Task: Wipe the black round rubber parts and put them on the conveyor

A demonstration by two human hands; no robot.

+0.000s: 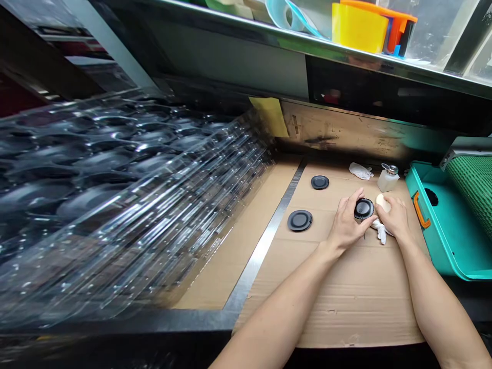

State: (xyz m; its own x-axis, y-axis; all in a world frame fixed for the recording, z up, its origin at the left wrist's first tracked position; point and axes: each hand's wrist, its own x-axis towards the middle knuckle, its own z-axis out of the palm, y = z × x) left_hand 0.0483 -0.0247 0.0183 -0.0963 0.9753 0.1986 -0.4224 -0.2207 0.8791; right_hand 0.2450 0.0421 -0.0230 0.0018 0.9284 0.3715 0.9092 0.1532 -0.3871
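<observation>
Our left hand [346, 224] grips the black round disc [363, 208] narrowly by its rim, over cardboard [338, 302]. At the disc's 3 o'clock, our right hand [395, 216] closes on a pale sponge [383, 203] (a white cloth [380, 231] bunches below), with another black disc [300, 220] at 9 o'clock.

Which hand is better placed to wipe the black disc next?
Probably the right hand: it holds a pale pad just beside the black disc, while the left hand is occupied holding that disc.
</observation>
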